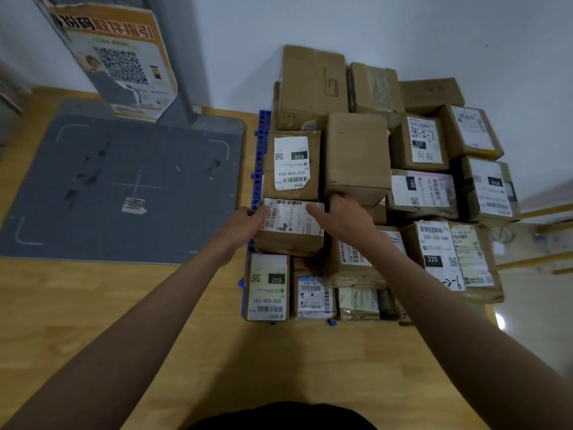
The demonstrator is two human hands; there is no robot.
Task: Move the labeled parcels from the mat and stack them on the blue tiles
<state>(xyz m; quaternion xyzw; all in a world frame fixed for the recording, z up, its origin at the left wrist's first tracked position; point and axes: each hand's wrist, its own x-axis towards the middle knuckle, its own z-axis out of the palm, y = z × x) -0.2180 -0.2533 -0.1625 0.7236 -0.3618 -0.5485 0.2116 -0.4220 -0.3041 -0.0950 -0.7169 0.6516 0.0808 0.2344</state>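
A small brown parcel with a white label (290, 223) sits in the stack on the blue tiles (259, 156), near its left edge. My left hand (248, 223) grips its left side and my right hand (344, 217) holds its right side, thumb on the label. Several more labelled cardboard parcels (356, 156) are piled on the tiles behind, to the right and in front. The grey mat (93, 212) lies to the left with only a small scrap of label (134, 205) on it.
A grey pillar with an orange poster (124, 57) stands at the mat's far edge. White walls close off the back. The wooden floor (279, 361) stretches in front of the stack. Yellow rails (542, 259) run along the right side.
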